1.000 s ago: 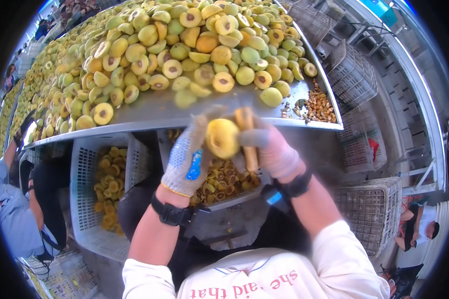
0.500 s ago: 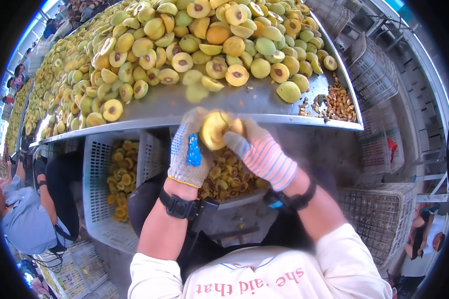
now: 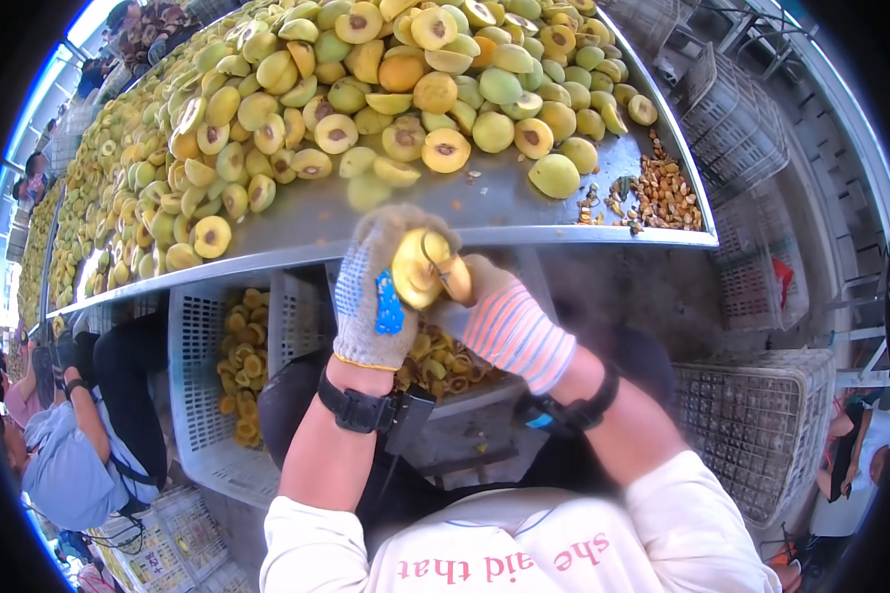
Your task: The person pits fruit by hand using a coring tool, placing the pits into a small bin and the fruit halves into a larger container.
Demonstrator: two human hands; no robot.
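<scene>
Both my hands wear knit work gloves and meet just in front of the table's near edge. My left hand (image 3: pixel 378 282), in a grey glove with blue patches, is closed round a yellow halved fruit (image 3: pixel 414 272), cut face toward me. My right hand (image 3: pixel 509 326), in a pink-and-blue striped glove, grips a small tool (image 3: pixel 458 280) with a tan end. From it a thin curved metal loop reaches against the fruit's cut face. Most of the handle is hidden by my fingers. Below my hands, a crate holds several cut fruit halves (image 3: pixel 440 361).
A metal table (image 3: pixel 297 232) bears a large heap of halved fruit (image 3: pixel 405 89). Brown pits (image 3: pixel 667 193) lie at its right corner. A white crate (image 3: pixel 200 395) with fruit halves stands left below; grey crates (image 3: pixel 752 425) stand right. A person in blue (image 3: pixel 74 465) sits at left.
The tool's curved loop now shows against the fruit's cut face, and my right hand has moved slightly down and left. My left hand keeps hold of the fruit. The view has shifted a little.
</scene>
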